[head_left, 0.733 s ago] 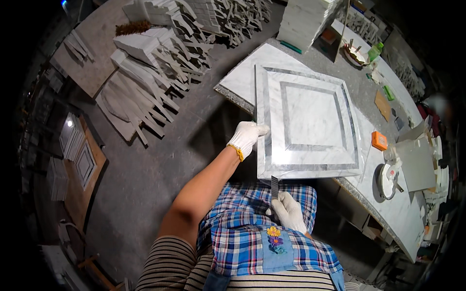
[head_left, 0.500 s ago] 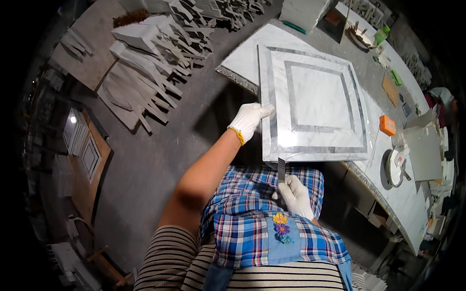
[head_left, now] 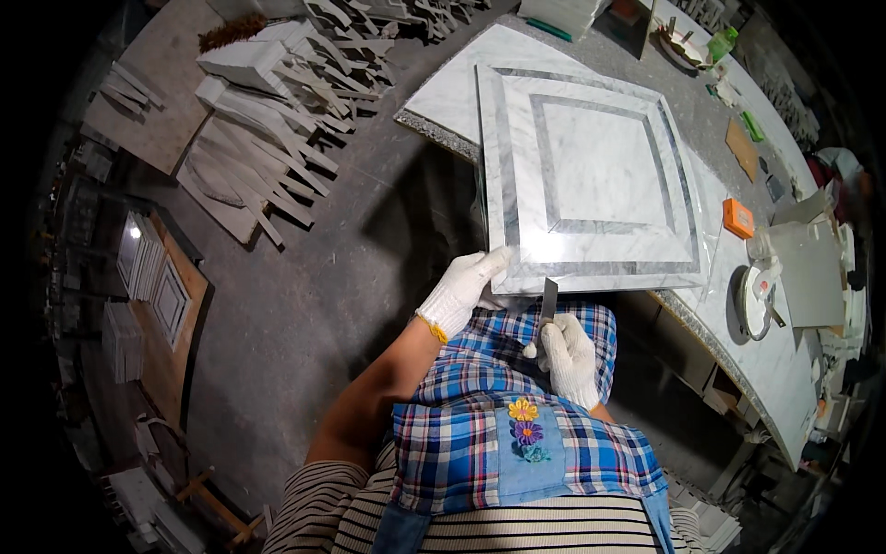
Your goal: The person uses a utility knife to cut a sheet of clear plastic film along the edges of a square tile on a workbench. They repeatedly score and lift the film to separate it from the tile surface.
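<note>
A square white marble panel (head_left: pixel 600 157) with grey inlaid bands lies on the table, its near-left corner jutting over the edge. My left hand (head_left: pixel 466 286), in a white knitted glove with a yellow cuff, is closed on that corner, thumb on top and the other fingers underneath. Just below the panel's near edge, my gloved right hand (head_left: pixel 569 360) grips a narrow flat grey metal blade (head_left: pixel 550 298). The blade points up, its tip close to the edge; whether it touches cannot be told. The fingers' undersides are hidden.
The stone-topped table (head_left: pixel 752 379) holds an orange box (head_left: pixel 738 219), a white pan-like dish (head_left: pixel 757 300), a green bottle (head_left: pixel 723 43) and a brown card (head_left: pixel 741 150). Piled stone strips (head_left: pixel 277 166) stand at the left, near a board (head_left: pixel 171 355) bearing stacked panels.
My left hand has slid down the panel's left side to its near corner. The right hand and blade have shifted slightly right and up. The view has moved a little.
</note>
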The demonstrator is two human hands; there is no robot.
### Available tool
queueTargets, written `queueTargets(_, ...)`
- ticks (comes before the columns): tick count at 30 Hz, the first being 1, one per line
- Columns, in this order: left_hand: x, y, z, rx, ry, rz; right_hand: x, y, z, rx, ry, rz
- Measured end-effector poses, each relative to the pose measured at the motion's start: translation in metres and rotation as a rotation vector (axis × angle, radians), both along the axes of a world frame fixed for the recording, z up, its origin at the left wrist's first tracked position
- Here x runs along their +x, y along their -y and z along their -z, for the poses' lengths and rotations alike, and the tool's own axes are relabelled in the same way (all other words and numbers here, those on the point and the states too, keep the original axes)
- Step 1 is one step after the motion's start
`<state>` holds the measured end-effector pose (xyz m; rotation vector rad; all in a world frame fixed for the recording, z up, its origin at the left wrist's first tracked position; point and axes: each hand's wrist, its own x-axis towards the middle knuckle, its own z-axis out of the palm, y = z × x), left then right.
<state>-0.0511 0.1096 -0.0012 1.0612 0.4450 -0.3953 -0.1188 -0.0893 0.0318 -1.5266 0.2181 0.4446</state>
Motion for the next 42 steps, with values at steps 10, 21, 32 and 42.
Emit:
queueTargets(10,-0.028,0.013,-0.014,-0.076,-0.114,0.170,0.027,0.016,-0.028,-0.155,0.297,0.045)
queueTargets(21,-0.042,0.022,-0.007,0.070,-0.079,0.186,0.055,-0.001,-0.039,-0.334,0.348,-0.070)
queueTargets(32,-0.042,0.019,0.000,0.064,-0.096,0.225,0.033,0.008,-0.014,-0.332,0.325,-0.138)
queueTargets(42,-0.040,0.016,0.009,0.171,-0.056,0.261,0.024,0.005,-0.009,-0.421,0.372,-0.188)
